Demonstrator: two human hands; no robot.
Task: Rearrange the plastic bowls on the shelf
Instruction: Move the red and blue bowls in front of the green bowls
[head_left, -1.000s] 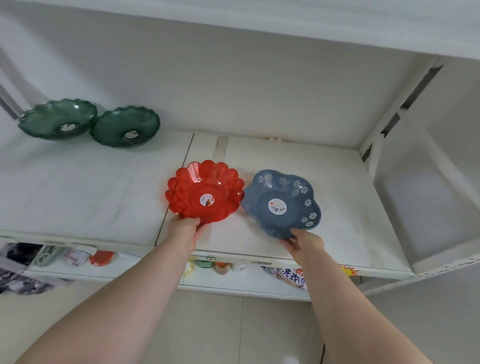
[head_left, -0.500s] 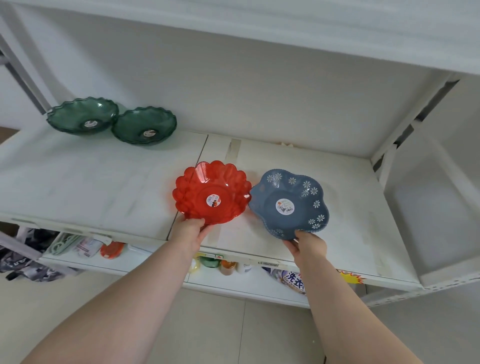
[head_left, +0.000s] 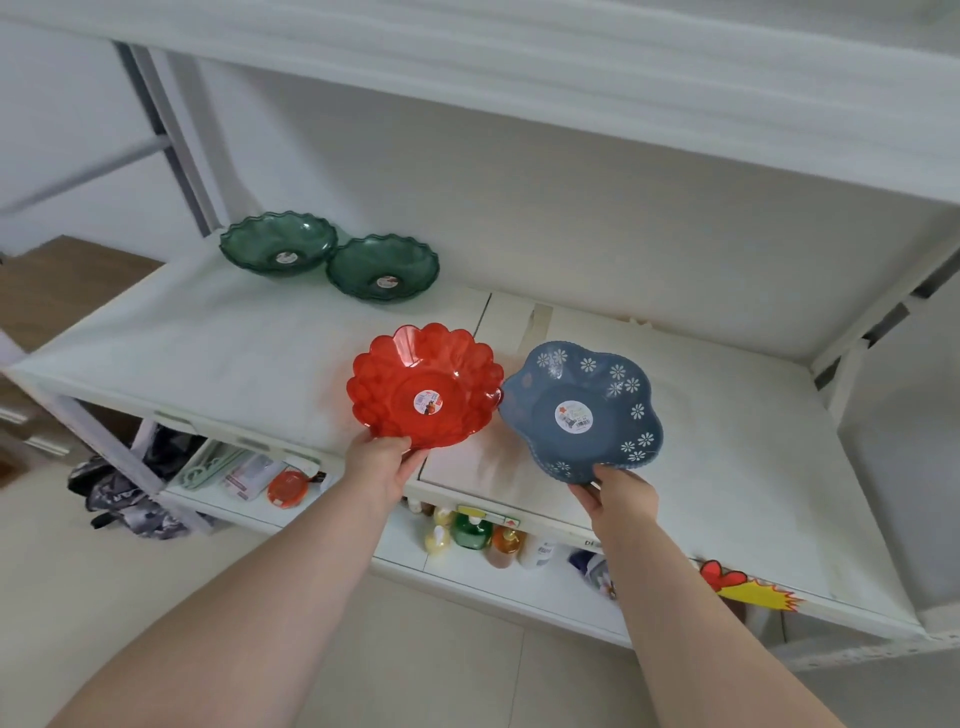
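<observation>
A red scalloped bowl with a round sticker is held by its near rim in my left hand, lifted and tilted over the white shelf. Beside it on the right, a blue flower-shaped bowl with white daisies is gripped at its near rim by my right hand, also tilted. The two bowls almost touch at their rims. Two dark green wavy-rimmed bowls rest side by side at the back left of the shelf.
A shelf board hangs overhead. A lower shelf holds several bottles, packets and a small orange item. A white upright bounds the shelf on the right. Dark cloth lies on the floor at left.
Both bowls have come up off the shelf and tilted towards me, still in my hands. My view has swung left, so the green bowls now sit nearer the middle.
</observation>
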